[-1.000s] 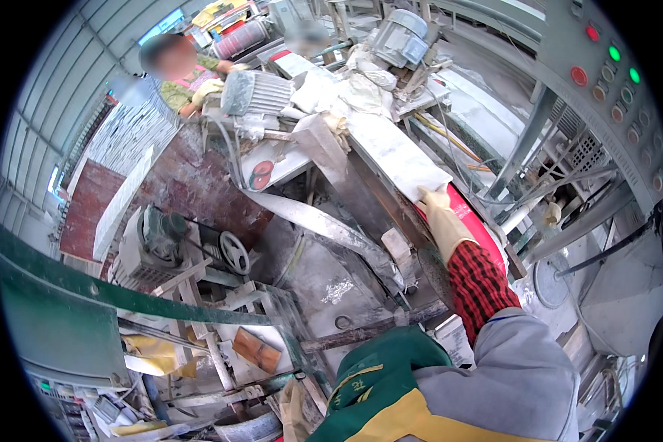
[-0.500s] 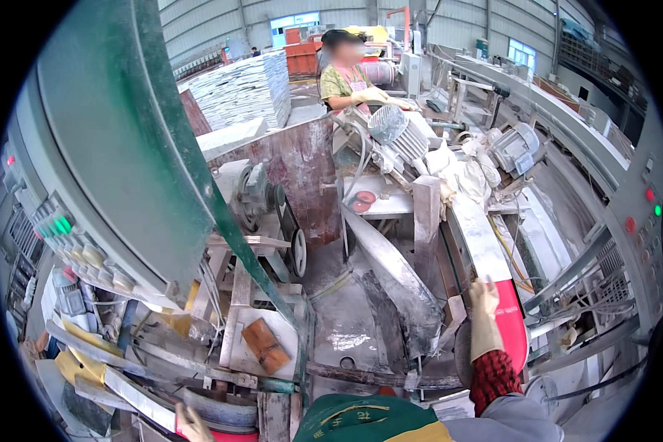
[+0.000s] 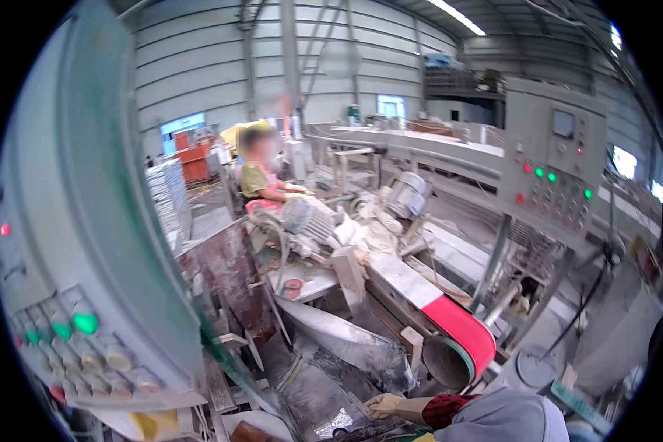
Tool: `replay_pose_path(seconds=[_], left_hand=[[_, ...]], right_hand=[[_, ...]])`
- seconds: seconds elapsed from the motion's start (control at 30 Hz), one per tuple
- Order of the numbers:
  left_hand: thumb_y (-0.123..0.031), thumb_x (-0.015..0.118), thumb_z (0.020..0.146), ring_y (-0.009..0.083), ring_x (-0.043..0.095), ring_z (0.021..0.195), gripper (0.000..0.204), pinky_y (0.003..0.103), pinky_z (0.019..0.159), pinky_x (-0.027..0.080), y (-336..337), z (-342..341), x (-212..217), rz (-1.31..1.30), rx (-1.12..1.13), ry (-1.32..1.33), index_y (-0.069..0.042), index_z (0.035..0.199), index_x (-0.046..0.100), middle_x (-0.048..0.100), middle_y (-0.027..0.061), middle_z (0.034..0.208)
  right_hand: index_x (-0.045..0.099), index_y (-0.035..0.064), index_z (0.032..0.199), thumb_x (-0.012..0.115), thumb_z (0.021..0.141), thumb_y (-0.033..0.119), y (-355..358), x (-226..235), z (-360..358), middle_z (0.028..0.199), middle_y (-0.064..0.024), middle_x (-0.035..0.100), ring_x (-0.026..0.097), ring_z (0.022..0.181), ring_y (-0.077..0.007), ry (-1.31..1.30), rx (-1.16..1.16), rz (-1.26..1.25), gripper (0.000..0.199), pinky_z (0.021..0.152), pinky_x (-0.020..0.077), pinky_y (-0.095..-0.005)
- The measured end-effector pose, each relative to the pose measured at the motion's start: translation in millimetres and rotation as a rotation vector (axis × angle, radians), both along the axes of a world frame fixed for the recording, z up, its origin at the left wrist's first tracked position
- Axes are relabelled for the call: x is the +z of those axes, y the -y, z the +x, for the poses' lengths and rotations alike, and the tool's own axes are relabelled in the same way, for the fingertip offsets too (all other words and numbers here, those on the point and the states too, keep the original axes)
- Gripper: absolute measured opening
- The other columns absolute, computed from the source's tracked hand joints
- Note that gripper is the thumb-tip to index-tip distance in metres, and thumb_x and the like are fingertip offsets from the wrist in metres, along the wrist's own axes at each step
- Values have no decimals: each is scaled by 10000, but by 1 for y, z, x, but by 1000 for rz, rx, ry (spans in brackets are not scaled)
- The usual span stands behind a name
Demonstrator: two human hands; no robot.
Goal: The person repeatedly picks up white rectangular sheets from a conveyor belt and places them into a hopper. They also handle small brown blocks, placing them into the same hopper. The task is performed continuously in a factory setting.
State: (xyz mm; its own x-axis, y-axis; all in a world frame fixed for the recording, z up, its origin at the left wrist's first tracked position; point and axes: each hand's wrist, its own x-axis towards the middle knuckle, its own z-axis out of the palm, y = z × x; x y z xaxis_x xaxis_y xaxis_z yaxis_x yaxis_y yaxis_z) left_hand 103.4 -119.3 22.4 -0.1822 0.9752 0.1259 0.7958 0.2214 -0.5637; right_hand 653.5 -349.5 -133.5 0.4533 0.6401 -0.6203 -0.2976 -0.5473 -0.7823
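"Head view: which way does the belt [image 3: 460, 328] lie from the right hand [image 3: 387, 406]?"

"To the right and farther off. Its bare red end curves over the roller [image 3: 449, 364] on the near side, and the hand sits nearer than that, a little to the left – near the roller, apart from it."

"And its long axis?"

"Slanting, from near right to far left. The white slab [image 3: 407, 281] lies lengthwise on it, beyond the bare red stretch, well away from the hand."

"Which hand is nearer?"

"The right is the only one I can see; the left hand is out of view, so I can't tell its state."

"How is the right one posed?"

"Low, in a pale glove, its arm coming in from the near right. The checked sleeve [image 3: 443, 410] runs almost level, fingers pointing left, short of the curved guard [image 3: 350, 335]."

"Holding anything?"

"Nothing shows in it. The fingers look bent, but the palm is hidden – I can't tell whether it's grasping or released."
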Motion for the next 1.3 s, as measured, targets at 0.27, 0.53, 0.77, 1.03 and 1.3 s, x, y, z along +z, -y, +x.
replay_pose_path(seconds=[0.27,0.53,0.77,1.03,1.3], left_hand=[[-377,438,901,395,278,1326,577,490,1084,221,9,-19,-3,369,8,581,-48,1372,394,363,236,1401],[-247,530,822,332,317,1304,609,430,1066,257,37,97,33,274,-428,848,-18,1366,382,370,201,1396],[-133,611,752,277,351,1285,670,379,1050,288,98,255,37,-206,-582,1407,9,1361,371,377,170,1391],[-102,677,762,306,338,1317,754,361,1079,285,157,469,11,-904,-937,1308,32,1395,291,309,209,1436],[-127,781,681,418,320,1319,786,387,1057,333,229,578,38,-1056,-1709,964,-44,1362,397,324,282,1417]], right_hand=[[486,70,1289,585,911,236,30,-61,8,964,-94,673,649,697,-150,-119,-80,44,425,582,533,-252],[539,81,1262,565,913,202,13,-67,-15,959,-88,675,645,734,-148,-237,-55,140,370,634,538,-260],[521,93,1293,504,959,193,3,-27,-27,979,-79,668,622,758,-122,-522,0,285,349,655,516,-249],[352,149,1381,613,899,227,16,37,-10,939,-53,593,541,726,-106,-596,-101,669,554,561,426,-243],[239,60,1432,560,820,57,109,107,141,1219,-137,558,539,1123,-221,265,-936,669,691,955,440,-334]])
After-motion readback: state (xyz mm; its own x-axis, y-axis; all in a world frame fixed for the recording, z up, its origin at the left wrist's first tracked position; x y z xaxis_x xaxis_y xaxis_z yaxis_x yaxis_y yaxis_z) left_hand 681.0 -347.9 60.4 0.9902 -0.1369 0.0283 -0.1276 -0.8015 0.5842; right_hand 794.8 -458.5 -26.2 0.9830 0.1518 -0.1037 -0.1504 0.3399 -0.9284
